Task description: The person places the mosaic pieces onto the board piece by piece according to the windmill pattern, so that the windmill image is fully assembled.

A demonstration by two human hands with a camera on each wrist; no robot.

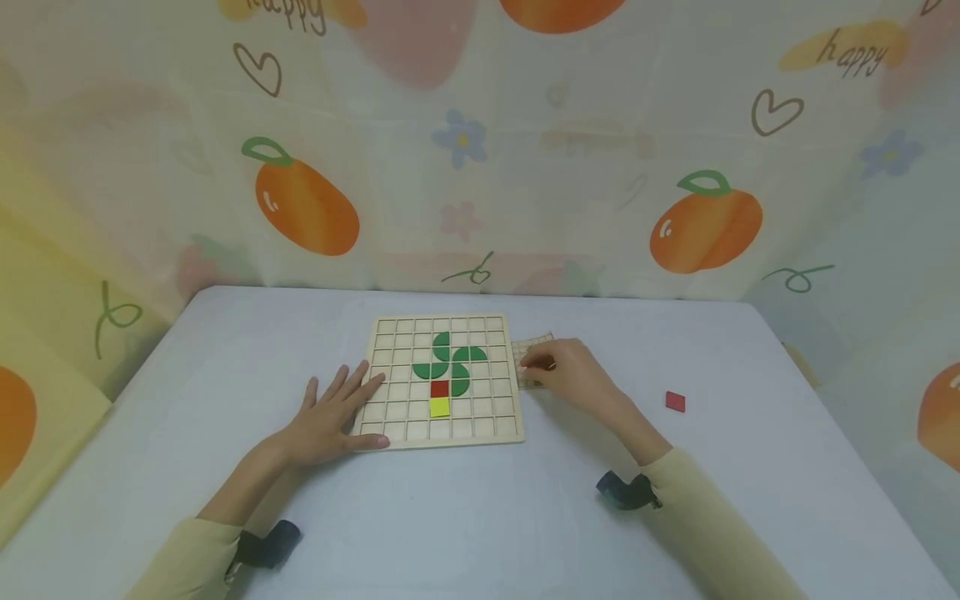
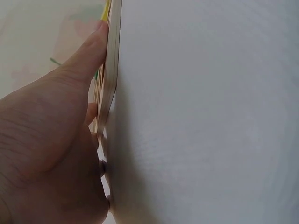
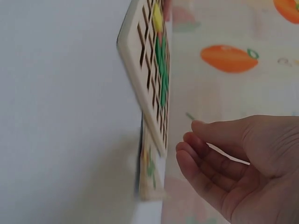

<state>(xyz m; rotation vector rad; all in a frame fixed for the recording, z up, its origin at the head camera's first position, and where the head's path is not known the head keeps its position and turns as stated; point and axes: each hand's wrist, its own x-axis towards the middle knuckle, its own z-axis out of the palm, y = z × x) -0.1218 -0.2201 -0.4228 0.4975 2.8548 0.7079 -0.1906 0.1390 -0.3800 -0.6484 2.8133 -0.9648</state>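
A wooden grid board (image 1: pixel 480 425) lies on the white table, bearing several green quarter-round pieces (image 1: pixel 460 383), a red square (image 1: pixel 439 388) and a yellow square (image 1: pixel 439 407). My left hand (image 1: pixel 330 421) rests at the board's left edge with fingers spread, thumb along the near left corner (image 2: pixel 100 39). Beside the right edge is a small wooden card (image 1: pixel 534 342) with a grid, partly hidden by my right hand (image 1: pixel 573 375). In the right wrist view that hand (image 3: pixel 224 163) hovers apart from the card (image 3: pixel 150 179), fingers loosely bent, nothing visible between the fingertips.
A loose red square piece (image 1: pixel 675 402) lies on the table (image 1: pixel 480 525) to the right of my right hand. Behind the table hangs a cloth (image 1: pixel 555 183) printed with oranges and flowers. Each wrist carries a dark camera (image 1: pixel 626 490).
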